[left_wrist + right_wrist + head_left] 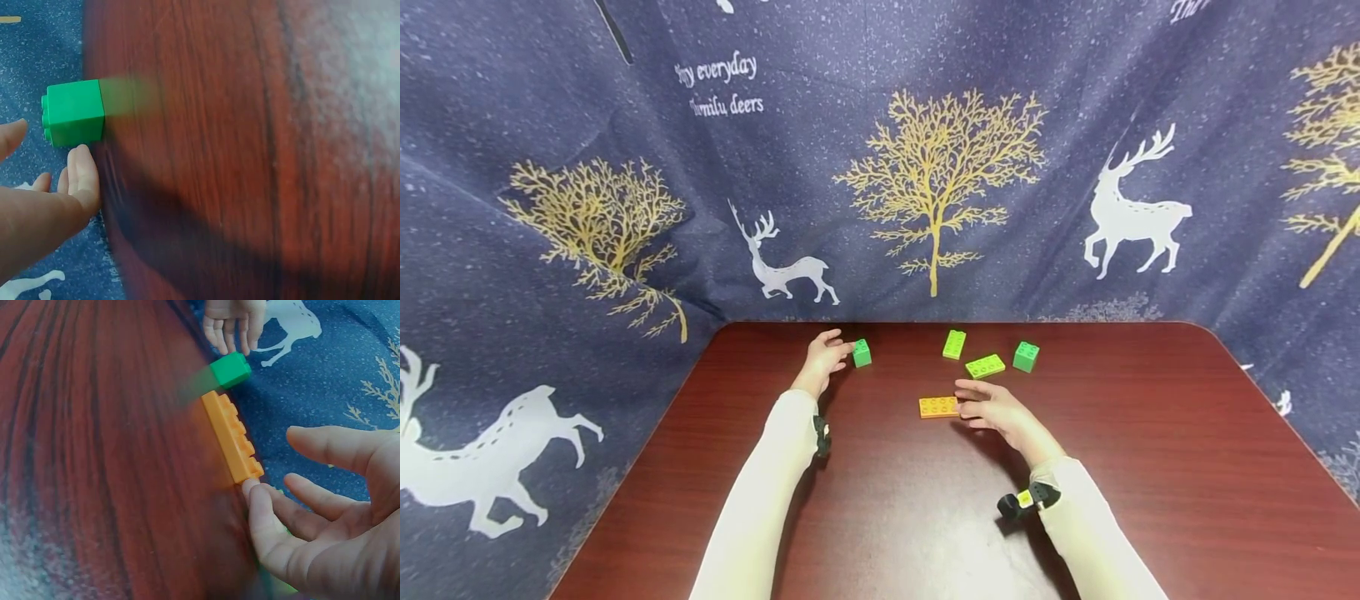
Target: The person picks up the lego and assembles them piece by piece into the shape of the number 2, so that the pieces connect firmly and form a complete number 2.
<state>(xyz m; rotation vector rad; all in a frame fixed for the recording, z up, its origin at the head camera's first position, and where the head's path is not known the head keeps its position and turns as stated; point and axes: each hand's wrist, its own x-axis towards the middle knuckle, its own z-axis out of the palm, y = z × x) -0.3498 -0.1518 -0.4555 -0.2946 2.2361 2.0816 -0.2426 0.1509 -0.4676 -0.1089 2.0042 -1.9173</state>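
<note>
At the far left of the table, my left hand (824,363) is beside a green toy building block (861,353). In the left wrist view its straight fingertips come right up to the side of that block (75,114); whether they touch is hard to tell. Near the middle lies a flat orange toy brick (938,407) with studs on top. My right hand (1002,414) is at the brick's right end, fingers loosely extended and thumb apart. In the right wrist view a fingertip meets or nearly meets the end of the orange brick (228,437). Neither hand grips anything.
Beyond my right hand lie two flat lime-green bricks, one upright-pointing brick (955,344) and one slanted brick (985,367). A second green block (1026,357) sits to their right. A dark blue printed cloth (865,250) hangs behind the brown table (880,492).
</note>
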